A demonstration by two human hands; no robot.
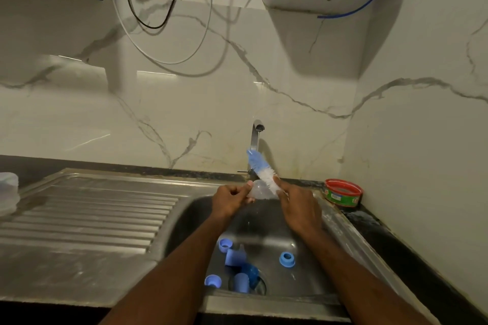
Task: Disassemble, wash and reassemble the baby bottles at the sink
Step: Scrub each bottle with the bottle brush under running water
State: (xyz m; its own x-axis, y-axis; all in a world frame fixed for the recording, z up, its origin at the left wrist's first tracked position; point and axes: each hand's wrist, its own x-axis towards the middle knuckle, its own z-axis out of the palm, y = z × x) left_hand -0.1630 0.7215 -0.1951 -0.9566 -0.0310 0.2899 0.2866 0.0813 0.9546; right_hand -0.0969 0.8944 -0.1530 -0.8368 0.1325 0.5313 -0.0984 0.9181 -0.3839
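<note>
1. Sink [340, 221] basin: blue bottle parts lying near the drain — three rings [287, 259], a sleeve [233, 257].
2. Red tub [342, 192] at far right on the counter.
3. Left hand [231, 199] pinching a clear teat [260, 189] over the basin.
4. Right hand [298, 204] gripping the brush [261, 167], bristles against the teat.

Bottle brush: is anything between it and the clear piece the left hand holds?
Nothing visible does. The bottle brush, gripped by the right hand, already has its white bristles against the clear piece that the left hand pinches above the sink. The loose blue parts lie well below on the basin floor.
</note>
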